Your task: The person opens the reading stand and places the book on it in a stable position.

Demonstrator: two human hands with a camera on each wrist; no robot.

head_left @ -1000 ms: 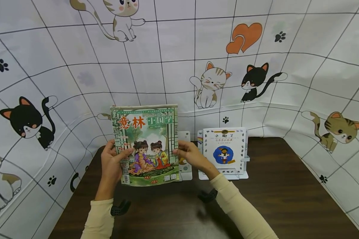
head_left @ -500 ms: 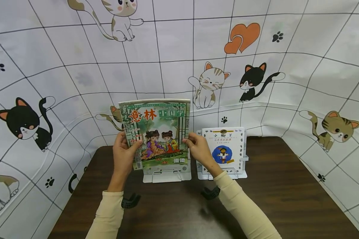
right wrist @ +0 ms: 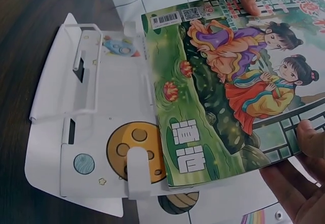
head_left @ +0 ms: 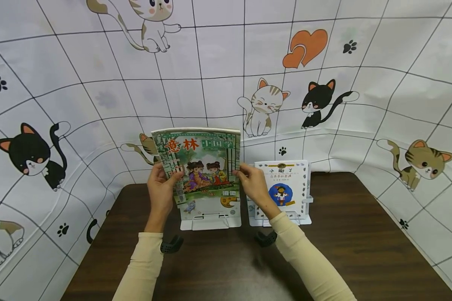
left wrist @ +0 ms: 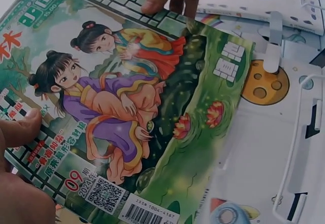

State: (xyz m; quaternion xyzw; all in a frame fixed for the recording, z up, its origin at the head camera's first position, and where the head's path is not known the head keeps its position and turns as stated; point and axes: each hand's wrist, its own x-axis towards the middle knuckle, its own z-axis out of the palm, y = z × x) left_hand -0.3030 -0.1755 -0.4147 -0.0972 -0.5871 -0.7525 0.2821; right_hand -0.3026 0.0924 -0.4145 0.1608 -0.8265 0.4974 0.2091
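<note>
A green magazine (head_left: 207, 163) with two drawn girls on its cover is held up between both hands. My left hand (head_left: 161, 190) grips its left edge, thumb on the cover. The right hand (head_left: 254, 186) pinches the opposite edge. Behind and below the magazine stands a white book stand (head_left: 207, 209) with wire holders at its base; the magazine hides its upper part. In the right wrist view, the stand's planet print and white side clip (right wrist: 138, 170) show beside the magazine's lower edge.
Right of the magazine, a second white stand (head_left: 306, 219) bears a white book (head_left: 280, 188) with a blue circle on its cover. Both stands are on a dark wooden table (head_left: 218, 267). A cat-print cloth (head_left: 218, 54) hangs behind the table.
Both hands have carried the magazine to the right and back, in front of the left stand. Its top now leans backward, and more of the stand shows below it.
</note>
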